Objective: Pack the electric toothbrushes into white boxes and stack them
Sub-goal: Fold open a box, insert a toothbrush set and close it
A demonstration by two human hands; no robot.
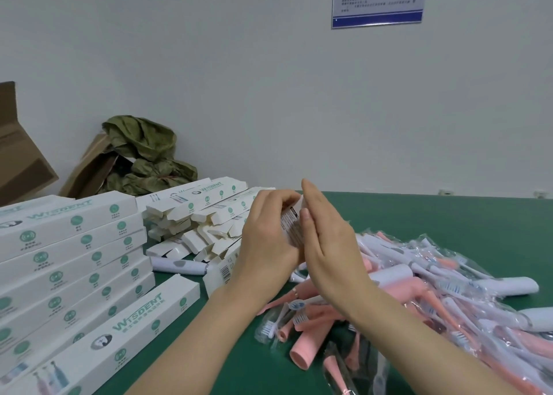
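1. Left hand (266,233) grips a white box (291,219), fingers curled round it, held up over the counter (419,212).
2. Right hand (326,239) is flat with straight fingers, pressed against the box's side; it grasps nothing.
3. Step, likely: closing the end flap. Can't tell if a brush is inside.
4. Next: tuck the flap, then lay the box squarely on the stack of closed boxes (68,245) at left.
5. Loose toothbrushes (419,275) are heaped at right; open boxes (203,221) lie beyond the hands.
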